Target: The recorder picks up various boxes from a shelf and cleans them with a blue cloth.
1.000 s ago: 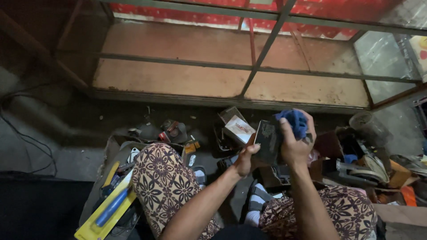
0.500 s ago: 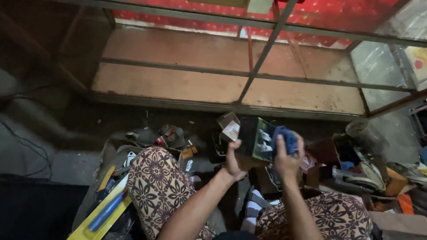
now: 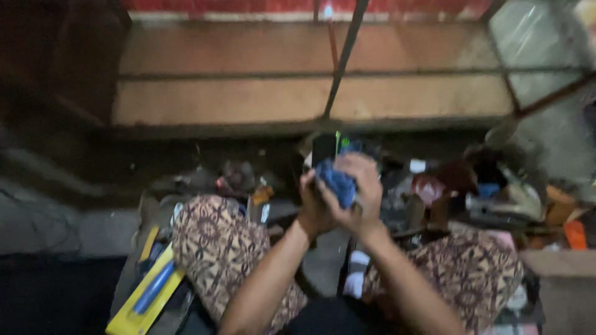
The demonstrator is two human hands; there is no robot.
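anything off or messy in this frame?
Nothing damaged or spilled that the blurred frame shows. Both hands, left hand and right hand, press a blue cloth against a dark flat object. Clutter lies strewn on the floor.

A blue cloth (image 3: 338, 183) is pressed against an upright dark flat device (image 3: 324, 151).

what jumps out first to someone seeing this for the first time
In the middle, the left hand and right hand press together around a blue cloth and a dark flat object, though the frame is blurred. Patterned trousers fill the foreground. At lower left a yellow package lies among floor clutter, with a rusty metal frame behind.
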